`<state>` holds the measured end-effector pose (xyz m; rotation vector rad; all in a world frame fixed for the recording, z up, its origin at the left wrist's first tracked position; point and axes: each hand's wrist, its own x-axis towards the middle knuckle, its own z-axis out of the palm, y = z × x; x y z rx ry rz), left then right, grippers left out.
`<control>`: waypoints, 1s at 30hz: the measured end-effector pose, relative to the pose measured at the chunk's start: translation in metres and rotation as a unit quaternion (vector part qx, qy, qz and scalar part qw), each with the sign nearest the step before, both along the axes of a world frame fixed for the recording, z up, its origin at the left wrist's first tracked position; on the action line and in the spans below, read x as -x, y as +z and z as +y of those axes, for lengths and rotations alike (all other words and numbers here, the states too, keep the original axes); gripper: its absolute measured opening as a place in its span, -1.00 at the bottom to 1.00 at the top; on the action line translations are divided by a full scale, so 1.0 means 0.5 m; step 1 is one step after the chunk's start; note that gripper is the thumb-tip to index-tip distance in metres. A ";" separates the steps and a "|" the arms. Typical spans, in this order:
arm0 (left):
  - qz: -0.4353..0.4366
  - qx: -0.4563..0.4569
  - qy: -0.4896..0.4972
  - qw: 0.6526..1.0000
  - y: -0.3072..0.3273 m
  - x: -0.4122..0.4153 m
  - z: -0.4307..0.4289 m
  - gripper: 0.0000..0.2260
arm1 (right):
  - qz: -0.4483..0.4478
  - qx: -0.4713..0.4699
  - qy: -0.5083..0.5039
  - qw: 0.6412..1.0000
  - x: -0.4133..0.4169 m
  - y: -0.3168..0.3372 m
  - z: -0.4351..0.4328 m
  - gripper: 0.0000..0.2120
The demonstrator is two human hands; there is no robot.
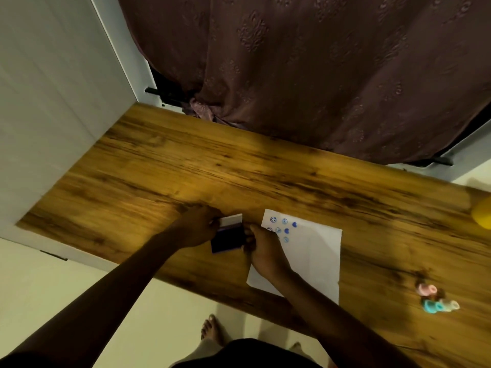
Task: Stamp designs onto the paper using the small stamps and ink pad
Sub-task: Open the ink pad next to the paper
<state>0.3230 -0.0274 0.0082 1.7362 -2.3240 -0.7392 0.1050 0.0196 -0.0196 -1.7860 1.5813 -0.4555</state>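
Head view: I see my left hand point(198, 229) and right hand point(261, 251) both gripping the dark ink pad point(229, 239) on the wooden table point(159, 160), just left of the white paper point(316, 258) bearing blue stamped designs point(284, 228). Small stamps point(437, 300) lie clustered well to the right.

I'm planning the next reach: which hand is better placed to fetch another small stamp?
Probably the right hand: the stamps lie on the table's right, past the paper. The left hand is beyond the ink pad, farther away.
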 end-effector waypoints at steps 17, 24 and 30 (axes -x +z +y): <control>-0.011 -0.018 0.045 0.999 -0.030 -0.008 -0.067 -0.69 | -0.020 -0.032 -0.002 0.999 0.003 0.006 -0.003 -0.59; -0.046 -0.011 0.041 0.998 -0.047 -0.009 -0.073 -0.68 | -0.018 -0.034 -0.007 0.999 -0.001 0.006 -0.001 -0.58; -0.058 -0.012 0.041 0.997 -0.059 -0.011 -0.068 -0.70 | -0.026 -0.022 -0.010 0.999 -0.004 0.010 0.004 -0.59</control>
